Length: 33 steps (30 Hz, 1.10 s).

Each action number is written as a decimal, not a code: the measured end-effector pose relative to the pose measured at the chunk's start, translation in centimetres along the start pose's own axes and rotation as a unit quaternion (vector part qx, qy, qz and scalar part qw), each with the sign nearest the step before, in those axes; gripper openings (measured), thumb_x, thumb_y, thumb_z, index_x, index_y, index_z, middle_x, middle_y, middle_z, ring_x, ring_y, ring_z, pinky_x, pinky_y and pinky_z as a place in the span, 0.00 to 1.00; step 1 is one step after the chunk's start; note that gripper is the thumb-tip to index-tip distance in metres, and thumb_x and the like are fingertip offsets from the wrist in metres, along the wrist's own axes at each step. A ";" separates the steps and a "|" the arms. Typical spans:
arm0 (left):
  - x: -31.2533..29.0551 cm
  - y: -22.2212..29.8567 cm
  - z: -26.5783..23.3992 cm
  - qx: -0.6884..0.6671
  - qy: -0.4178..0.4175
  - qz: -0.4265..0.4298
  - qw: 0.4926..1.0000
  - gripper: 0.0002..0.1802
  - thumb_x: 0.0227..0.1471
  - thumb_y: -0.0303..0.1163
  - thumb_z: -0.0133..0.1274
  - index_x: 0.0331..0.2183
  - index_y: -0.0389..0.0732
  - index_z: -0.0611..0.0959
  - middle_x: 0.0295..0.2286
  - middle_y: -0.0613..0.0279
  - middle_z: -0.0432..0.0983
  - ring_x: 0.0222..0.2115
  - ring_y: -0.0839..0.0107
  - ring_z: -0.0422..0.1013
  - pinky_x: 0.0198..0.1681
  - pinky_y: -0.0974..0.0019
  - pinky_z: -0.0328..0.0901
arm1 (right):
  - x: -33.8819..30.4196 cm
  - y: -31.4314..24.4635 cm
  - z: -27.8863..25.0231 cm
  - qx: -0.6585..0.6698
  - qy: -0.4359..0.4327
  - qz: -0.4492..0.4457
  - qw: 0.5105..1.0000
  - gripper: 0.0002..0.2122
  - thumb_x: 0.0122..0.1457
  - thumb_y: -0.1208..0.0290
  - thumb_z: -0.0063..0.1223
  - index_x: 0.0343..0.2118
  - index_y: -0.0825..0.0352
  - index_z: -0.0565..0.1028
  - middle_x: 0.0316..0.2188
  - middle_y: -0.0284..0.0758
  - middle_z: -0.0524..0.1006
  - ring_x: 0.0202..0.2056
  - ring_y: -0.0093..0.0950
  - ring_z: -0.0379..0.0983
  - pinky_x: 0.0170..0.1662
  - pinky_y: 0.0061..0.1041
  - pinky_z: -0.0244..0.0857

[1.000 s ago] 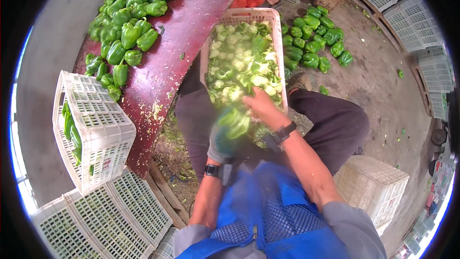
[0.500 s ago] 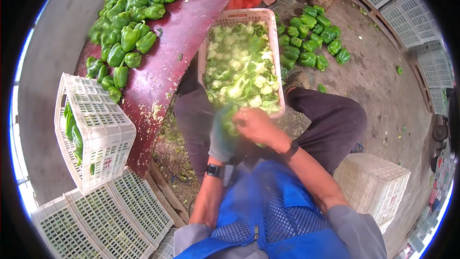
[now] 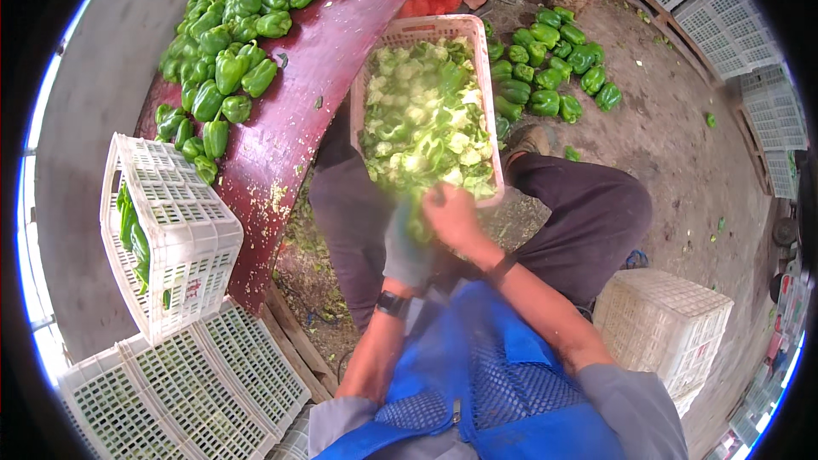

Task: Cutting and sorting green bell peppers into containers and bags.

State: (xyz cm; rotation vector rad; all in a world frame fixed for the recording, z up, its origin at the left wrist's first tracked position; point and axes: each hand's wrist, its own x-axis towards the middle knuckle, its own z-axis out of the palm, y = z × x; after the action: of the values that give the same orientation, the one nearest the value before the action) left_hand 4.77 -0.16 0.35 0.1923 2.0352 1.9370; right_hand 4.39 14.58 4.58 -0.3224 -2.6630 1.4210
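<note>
My left hand (image 3: 407, 249), in a grey glove, grips a green pepper (image 3: 418, 223) over my lap. My bare right hand (image 3: 452, 217) is closed over the same pepper from the right, and motion blur hides whatever else it may hold. Both hands sit at the near edge of a pink plastic crate (image 3: 423, 27) that lies between my knees, filled with cut pale-green pepper pieces (image 3: 426, 123).
A dark red table (image 3: 315, 68) to the left carries a heap of whole green peppers (image 3: 226, 60). More peppers (image 3: 554, 77) lie on the dirt floor. White crates stand left (image 3: 175, 238), lower left (image 3: 187, 392), right (image 3: 665, 324) and far right (image 3: 724, 17).
My right hand has drawn back from over the crate's near rim to the pepper in my left hand. The pepper is now more covered by both hands.
</note>
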 end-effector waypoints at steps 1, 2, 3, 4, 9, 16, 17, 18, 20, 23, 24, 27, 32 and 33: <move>-0.1 0.7 0.0 0.090 0.007 0.034 0.995 0.20 0.67 0.32 0.55 0.58 0.41 0.73 0.52 0.62 0.79 0.49 0.69 0.78 0.55 0.63 0.73 | 0.6 0.1 -0.5 0.190 -0.001 0.164 0.968 0.08 0.59 0.71 0.62 0.36 0.70 0.79 0.25 0.44 0.80 0.29 0.40 0.80 0.34 0.39 0.73; 0.2 0.4 -0.2 0.091 0.007 0.034 0.995 0.20 0.67 0.32 0.55 0.58 0.41 0.73 0.52 0.62 0.79 0.49 0.69 0.78 0.55 0.63 0.73 | 0.9 0.1 -1.0 0.368 -0.001 0.318 0.873 0.09 0.60 0.69 0.64 0.35 0.70 0.79 0.23 0.40 0.79 0.27 0.33 0.80 0.32 0.35 0.73; 0.8 -0.1 -0.2 -0.213 0.047 -0.074 0.973 0.18 0.67 0.31 0.55 0.56 0.42 0.76 0.50 0.60 0.80 0.48 0.67 0.78 0.54 0.63 0.74 | 0.8 0.1 -1.4 0.369 -0.002 0.318 0.873 0.09 0.60 0.69 0.64 0.35 0.70 0.79 0.23 0.40 0.79 0.27 0.33 0.80 0.32 0.35 0.73; 1.2 0.4 -0.1 -0.495 0.083 -0.176 0.847 0.16 0.67 0.31 0.55 0.54 0.42 0.78 0.48 0.59 0.81 0.46 0.65 0.79 0.53 0.63 0.74 | 0.6 -0.1 -1.9 0.331 0.013 0.266 0.905 0.10 0.59 0.68 0.64 0.35 0.70 0.79 0.21 0.37 0.78 0.26 0.29 0.78 0.31 0.34 0.72; 1.2 3.0 0.1 -0.082 0.046 -0.002 0.996 0.18 0.68 0.33 0.55 0.56 0.39 0.80 0.46 0.55 0.83 0.44 0.62 0.80 0.47 0.62 0.76 | 0.3 0.2 -2.7 -0.021 -0.001 -0.068 0.997 0.12 0.58 0.67 0.64 0.38 0.71 0.80 0.23 0.46 0.79 0.25 0.37 0.78 0.32 0.37 0.71; 2.5 7.8 -1.8 -0.294 0.051 -0.190 0.935 0.30 0.59 0.32 0.65 0.60 0.32 0.77 0.49 0.47 0.81 0.48 0.53 0.80 0.52 0.55 0.75 | 3.0 1.5 -2.4 0.037 0.022 0.100 0.994 0.13 0.60 0.62 0.63 0.40 0.67 0.82 0.33 0.48 0.81 0.37 0.52 0.79 0.40 0.48 0.72; 2.5 8.7 -2.2 -0.293 0.061 -0.185 0.936 0.30 0.59 0.32 0.65 0.60 0.32 0.77 0.49 0.47 0.81 0.48 0.53 0.80 0.52 0.55 0.75 | 3.6 0.9 -2.4 0.042 0.015 0.093 0.995 0.13 0.60 0.62 0.63 0.40 0.67 0.82 0.33 0.48 0.81 0.37 0.52 0.79 0.40 0.48 0.72; 2.3 9.6 -2.4 0.055 0.096 0.000 0.994 0.31 0.56 0.31 0.66 0.59 0.32 0.78 0.51 0.45 0.79 0.50 0.51 0.79 0.54 0.55 0.74 | 4.1 0.2 -2.3 -0.020 0.032 0.010 0.999 0.13 0.61 0.61 0.62 0.41 0.67 0.82 0.35 0.48 0.81 0.37 0.51 0.79 0.39 0.47 0.73; 2.3 12.3 -3.0 0.337 0.101 0.128 0.927 0.30 0.50 0.27 0.66 0.56 0.34 0.81 0.55 0.45 0.76 0.55 0.49 0.76 0.59 0.55 0.71 | 5.6 -0.4 -1.5 -0.103 0.058 -0.104 0.987 0.13 0.63 0.61 0.61 0.43 0.66 0.81 0.40 0.48 0.80 0.36 0.50 0.80 0.38 0.46 0.75; 2.6 17.0 -5.5 0.406 0.119 0.224 0.878 0.32 0.47 0.25 0.66 0.56 0.36 0.80 0.55 0.46 0.76 0.55 0.49 0.76 0.58 0.55 0.71 | 7.3 -0.5 -0.7 -0.231 -0.041 -0.076 0.969 0.16 0.63 0.63 0.62 0.46 0.69 0.78 0.38 0.50 0.79 0.35 0.49 0.81 0.36 0.46 0.77; 2.5 19.2 -7.1 0.445 0.129 0.236 0.854 0.34 0.46 0.24 0.67 0.57 0.35 0.79 0.56 0.48 0.76 0.55 0.50 0.76 0.59 0.55 0.71 | 7.5 -0.5 -0.2 -0.222 -0.045 -0.093 0.970 0.16 0.63 0.63 0.62 0.46 0.69 0.78 0.38 0.50 0.79 0.35 0.49 0.81 0.36 0.46 0.77; 2.9 24.3 -13.6 0.540 0.253 0.318 0.737 0.32 0.49 0.24 0.66 0.57 0.36 0.79 0.55 0.49 0.78 0.55 0.50 0.76 0.58 0.55 0.72 | 7.5 0.2 1.1 -0.291 -0.130 -0.082 0.944 0.16 0.62 0.65 0.63 0.46 0.71 0.78 0.37 0.52 0.79 0.35 0.48 0.82 0.37 0.46 0.77; 3.0 34.1 -29.3 0.731 0.421 0.251 0.475 0.37 0.58 0.43 0.64 0.65 0.43 0.73 0.63 0.43 0.67 0.62 0.42 0.67 0.63 0.44 0.66 | 8.2 1.5 1.7 -0.265 -0.109 -0.118 0.951 0.14 0.58 0.71 0.63 0.45 0.71 0.78 0.37 0.53 0.79 0.35 0.49 0.82 0.35 0.46 0.76; 3.1 35.7 -29.0 0.760 0.475 0.204 0.393 0.41 0.58 0.48 0.65 0.67 0.42 0.71 0.66 0.42 0.63 0.64 0.41 0.65 0.65 0.45 0.63 | 8.8 2.3 1.8 -0.233 -0.103 -0.129 0.958 0.14 0.57 0.71 0.63 0.45 0.70 0.78 0.37 0.53 0.79 0.35 0.49 0.82 0.35 0.46 0.76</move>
State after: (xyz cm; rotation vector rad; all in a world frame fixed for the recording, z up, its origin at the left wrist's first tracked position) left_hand -11.96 -24.16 36.03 -0.1281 3.9892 -0.9771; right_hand -4.14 16.49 1.59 0.1493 -3.0482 0.7807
